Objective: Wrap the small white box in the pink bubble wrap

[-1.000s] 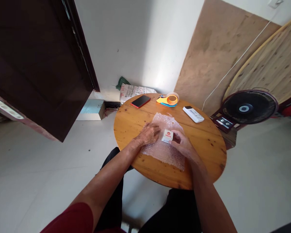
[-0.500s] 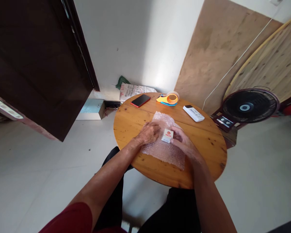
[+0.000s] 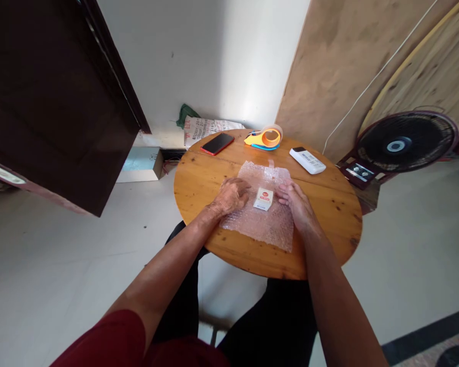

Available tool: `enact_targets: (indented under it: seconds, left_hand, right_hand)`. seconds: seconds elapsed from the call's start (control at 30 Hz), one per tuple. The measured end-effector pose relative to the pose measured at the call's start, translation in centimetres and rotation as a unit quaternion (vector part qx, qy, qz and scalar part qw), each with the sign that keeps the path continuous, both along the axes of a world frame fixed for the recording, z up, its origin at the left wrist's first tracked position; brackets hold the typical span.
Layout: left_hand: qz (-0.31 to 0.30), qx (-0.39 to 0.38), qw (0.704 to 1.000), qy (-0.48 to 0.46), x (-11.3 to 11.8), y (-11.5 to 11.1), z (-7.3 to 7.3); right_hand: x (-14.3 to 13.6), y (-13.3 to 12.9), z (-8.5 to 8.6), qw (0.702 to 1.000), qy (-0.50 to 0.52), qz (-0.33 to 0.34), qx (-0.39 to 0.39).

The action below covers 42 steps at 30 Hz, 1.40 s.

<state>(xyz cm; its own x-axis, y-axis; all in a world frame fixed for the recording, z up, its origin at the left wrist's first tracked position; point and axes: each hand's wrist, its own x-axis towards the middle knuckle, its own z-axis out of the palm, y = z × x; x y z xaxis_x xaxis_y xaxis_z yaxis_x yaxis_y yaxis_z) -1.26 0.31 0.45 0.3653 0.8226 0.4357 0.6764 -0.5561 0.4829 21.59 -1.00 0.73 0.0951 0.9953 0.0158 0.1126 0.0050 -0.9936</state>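
Observation:
A sheet of bubble wrap (image 3: 263,224) lies flat on the round wooden table (image 3: 329,224). A small white box with a red mark (image 3: 263,199) rests on the middle of the sheet. My left hand (image 3: 231,195) presses down on the sheet's left part, fingers curled, just left of the box. My right hand (image 3: 297,204) lies flat on the sheet's right edge, fingers apart, a little right of the box and not touching it.
At the table's far side lie a red-cased phone (image 3: 217,143), an orange and blue tape dispenser (image 3: 264,138) and a white remote control (image 3: 307,160). A black fan (image 3: 405,142) stands on the floor to the right, a dark door (image 3: 53,102) to the left.
My right hand has let go of the small box and moved off to its right, now flat on the bubble wrap. The view has tilted slightly. My left hand stays put.

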Motion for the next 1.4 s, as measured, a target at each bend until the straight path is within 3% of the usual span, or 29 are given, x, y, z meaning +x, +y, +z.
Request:
enact_targets:
  seconds: [0.17,0.3,0.43,0.5,0.67,0.93,1.1,1.23,1.4]
  left_hand:
    - [0.04,-0.004,0.999,-0.037,-0.1,0.4,0.1]
    - [0.032,-0.013,0.998,-0.047,-0.9,-1.0,2.0]
    - [-0.085,0.017,0.995,0.059,-1.7,-5.0,4.6]
    - [-0.113,0.009,0.986,0.123,-1.7,-6.9,5.3]
    - [-0.112,-0.005,0.972,0.206,-0.7,-9.2,4.6]
    - [-0.101,0.046,0.953,0.281,0.9,-9.7,3.3]
    - [-0.07,0.073,0.966,0.24,1.1,-10.1,3.0]
    - [-0.027,0.078,0.984,0.156,1.0,-9.3,3.9]
    - [0.045,0.056,0.991,0.113,1.2,-6.9,6.3]
  right_hand:
    - [-0.1,0.0,0.1,1.0,0.009,-0.01,-0.002]
    - [-0.3,0.0,0.1,1.0,0.008,-0.012,-0.002]
    - [-0.4,0.0,0.0,1.0,0.009,-0.01,0.008]
    - [-0.3,0.1,-0.1,1.0,0.017,-0.013,0.011]
    - [-0.1,0.3,-0.4,0.999,0.023,-0.009,0.021]
    - [-0.2,0.2,-0.1,1.0,0.026,-0.012,0.013]
    - [-0.4,-0.3,0.4,0.999,0.034,-0.008,0.015]
    - [-0.6,-0.7,1.1,0.999,0.028,0.028,0.021]
    - [-0.7,-1.6,2.1,0.997,0.032,0.053,0.035]
